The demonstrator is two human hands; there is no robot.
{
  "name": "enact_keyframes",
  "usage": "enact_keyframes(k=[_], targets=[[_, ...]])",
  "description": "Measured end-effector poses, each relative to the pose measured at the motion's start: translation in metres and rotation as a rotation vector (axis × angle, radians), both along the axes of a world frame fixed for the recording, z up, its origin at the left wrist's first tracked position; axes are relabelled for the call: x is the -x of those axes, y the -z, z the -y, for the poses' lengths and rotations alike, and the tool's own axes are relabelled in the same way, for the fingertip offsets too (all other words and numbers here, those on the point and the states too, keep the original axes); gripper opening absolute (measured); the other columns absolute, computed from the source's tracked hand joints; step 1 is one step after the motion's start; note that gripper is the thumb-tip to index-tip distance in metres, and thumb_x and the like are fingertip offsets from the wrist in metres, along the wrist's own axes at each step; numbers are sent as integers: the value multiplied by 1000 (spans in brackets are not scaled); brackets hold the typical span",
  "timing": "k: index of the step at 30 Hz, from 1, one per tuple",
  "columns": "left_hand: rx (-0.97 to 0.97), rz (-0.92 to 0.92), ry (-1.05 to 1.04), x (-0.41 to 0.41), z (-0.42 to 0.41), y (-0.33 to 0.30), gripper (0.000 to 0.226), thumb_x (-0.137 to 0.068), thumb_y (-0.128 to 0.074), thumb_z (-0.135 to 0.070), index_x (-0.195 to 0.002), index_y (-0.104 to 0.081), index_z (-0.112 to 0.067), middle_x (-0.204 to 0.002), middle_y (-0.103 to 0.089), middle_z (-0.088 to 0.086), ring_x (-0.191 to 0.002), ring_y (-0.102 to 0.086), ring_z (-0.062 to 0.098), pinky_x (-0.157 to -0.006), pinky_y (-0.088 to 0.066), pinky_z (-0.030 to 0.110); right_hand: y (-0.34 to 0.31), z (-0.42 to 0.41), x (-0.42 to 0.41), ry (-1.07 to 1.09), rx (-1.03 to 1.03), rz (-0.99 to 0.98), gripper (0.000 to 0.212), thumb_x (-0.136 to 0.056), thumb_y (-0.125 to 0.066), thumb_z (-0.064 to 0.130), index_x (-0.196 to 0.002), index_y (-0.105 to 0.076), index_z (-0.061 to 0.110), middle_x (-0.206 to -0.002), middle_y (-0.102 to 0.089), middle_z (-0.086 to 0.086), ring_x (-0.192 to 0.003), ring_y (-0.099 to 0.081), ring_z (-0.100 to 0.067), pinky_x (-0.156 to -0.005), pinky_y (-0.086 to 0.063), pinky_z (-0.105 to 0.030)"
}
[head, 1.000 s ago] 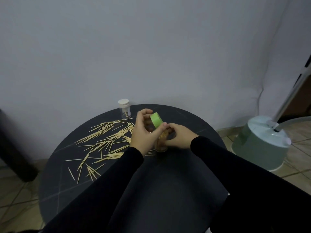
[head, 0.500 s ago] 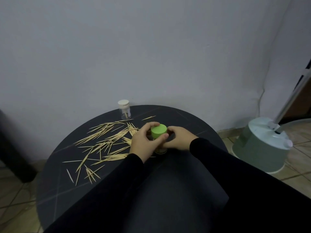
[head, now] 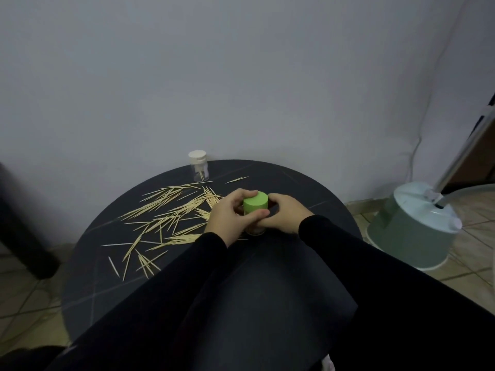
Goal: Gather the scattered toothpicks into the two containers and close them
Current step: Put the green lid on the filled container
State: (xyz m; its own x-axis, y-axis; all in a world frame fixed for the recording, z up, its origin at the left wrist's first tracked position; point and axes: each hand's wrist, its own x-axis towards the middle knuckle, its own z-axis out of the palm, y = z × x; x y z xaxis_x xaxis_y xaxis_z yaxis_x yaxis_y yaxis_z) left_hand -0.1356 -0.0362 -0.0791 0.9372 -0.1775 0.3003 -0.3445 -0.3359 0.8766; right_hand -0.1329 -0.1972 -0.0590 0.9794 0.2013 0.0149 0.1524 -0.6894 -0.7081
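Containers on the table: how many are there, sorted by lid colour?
Green lid: 1, green-lidded container, held by left hand and right hand.
White lid: 1, white-lidded container, standing at the back.
Total: 2.

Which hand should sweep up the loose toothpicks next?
Left. The left hand sits right beside the scattered toothpicks, which lie on its side of the table. The right hand is across the green-lidded container and can keep steadying it.
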Motion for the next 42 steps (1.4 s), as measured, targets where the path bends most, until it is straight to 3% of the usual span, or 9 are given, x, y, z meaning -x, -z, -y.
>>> enact_keyframes(k=[6,8,11,15,19,25,32,38,42], targets=[[-63,28,50,3,-7,6,52,-83,-69,-38,-132,-53,-33,-123,-59,-13,-111,-54,3,-90,-43,17,0,-3,3,17,26,37,53,-75,-78,36,-121,-61,18,-110,-64,4,-102,-58,-13,-87,-48,-30],[-69,42,32,0,-15,4,52,-89,-61,-40,-138,-45,-36,-130,-54,-15,-115,-52,3,-94,-42,21,-2,-5,0,22,13,59,52,-75,-79,37,-120,-62,18,-106,-63,6,-98,-57,-10,-80,-45,-25],[-46,51,-115,-11,-28,-4,36,-95,-51,-41,-128,-55,-29,-119,-60,-13,-109,-55,5,-86,-43,21,-10,-12,-15,37,-43,74,52,-76,-79,33,-122,-60,18,-101,-58,10,-92,-53,-5,-69,-39,-16],[-162,34,-314,-48,-51,-12,26,-90,-62,-31,-115,-64,-21,-103,-64,-9,-94,-56,7,-82,-44,23,-25,-30,-55,90,-82,89,56,-76,-80,29,-126,-56,15,-109,-59,5,-97,-51,-8,-81,-39,-24],[-209,57,-441,-100,-71,-12,34,-87,-66,-27,-119,-60,-17,-113,-62,-1,-101,-58,16,-87,-46,28,-29,-57,-108,111,-60,103,56,-76,-80,29,-124,-58,12,-119,-63,-3,-98,-52,-12,-84,-41,-26],[-166,39,-511,-169,-86,2,64,-83,-72,-22,-138,-40,-20,-136,-42,6,-124,-43,18,-96,-32,24,-12,-89,-177,111,-27,51,53,-78,-78,27,-124,-57,10,-124,-62,-8,-114,-56,-23,-93,-44,-33],[-93,70,-443,-205,-85,22,68,-81,-74,-21,-138,-37,-25,-130,-51,1,-107,-45,7,-90,-36,21,2,-98,-224,112,-32,48,42,-79,-76,25,-116,-62,10,-113,-66,-9,-96,-57,-19,-81,-43,-29],[-66,106,-438,-206,-82,24,67,-82,-72,-19,-138,-37,-25,-128,-54,0,-106,-47,6,-89,-39,21,10,-95,-227,99,-58,25,63,-75,-80,30,-128,-53,10,-124,-60,-7,-109,-56,-19,-87,-44,-28],[-131,131,-421,-194,-83,8,68,-83,-71,-25,-141,-34,-27,-128,-52,0,-107,-49,9,-94,-44,27,0,-89,-205,125,37,135,92,-80,-72,43,-151,-22,12,-144,-35,-9,-132,-38,-25,-107,-37,-37]])
